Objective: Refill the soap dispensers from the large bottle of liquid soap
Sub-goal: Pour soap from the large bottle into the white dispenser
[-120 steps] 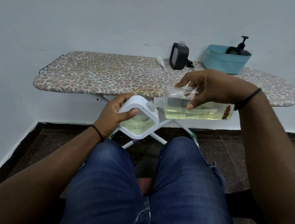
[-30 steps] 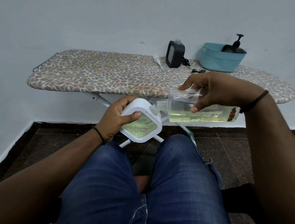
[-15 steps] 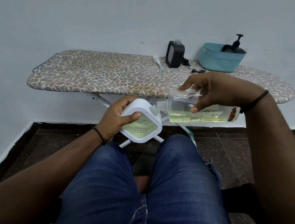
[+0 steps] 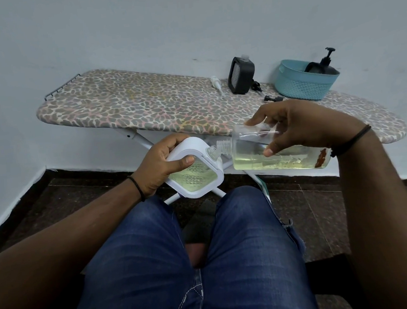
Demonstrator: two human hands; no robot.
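Clear bottle (image 4: 280, 156), yellowish soap, tipped

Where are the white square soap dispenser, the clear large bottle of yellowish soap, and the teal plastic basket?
White square soap dispenser (image 4: 194, 179): head view, clear front panel.
Clear large bottle of yellowish soap (image 4: 253, 154): head view, side wall.
Teal plastic basket (image 4: 301, 85): head view, woven front wall.

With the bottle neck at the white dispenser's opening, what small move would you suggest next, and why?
Probably tip the large bottle slightly further with the right hand. It lies nearly level, its soap pooled low along its side, its neck at the mouth of the white dispenser, which the left hand holds tilted and which shows soap inside.
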